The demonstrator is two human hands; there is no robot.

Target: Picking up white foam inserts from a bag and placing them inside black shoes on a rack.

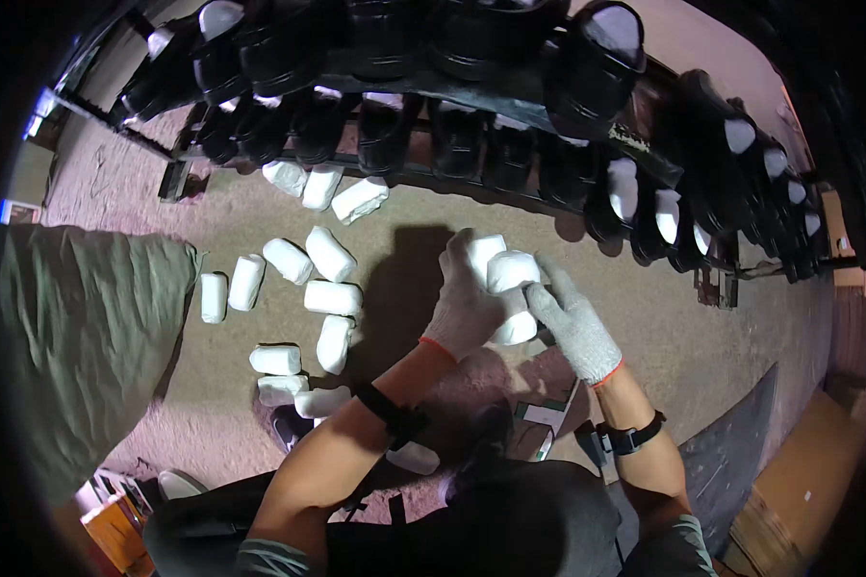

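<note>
Left hand (464,308) and right hand (573,322), both gloved, are closed around a cluster of white wrapped bundles (510,279), held between them above the floor (645,327). Further white bundles (303,317) lie loose on the floor to the left. Black shoes (471,144) line the rack (423,91) beyond.

wads (308,317) on floor (433,240) left of hands, shoes (452,135) on rack behind

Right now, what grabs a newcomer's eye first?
Centre frame, two gloved hands, left hand and right hand, clasp white wads between them. To the left, more loose wads lie scattered on the floor. Along the top, a rack holds rows of black shoes, some stuffed white.
</note>
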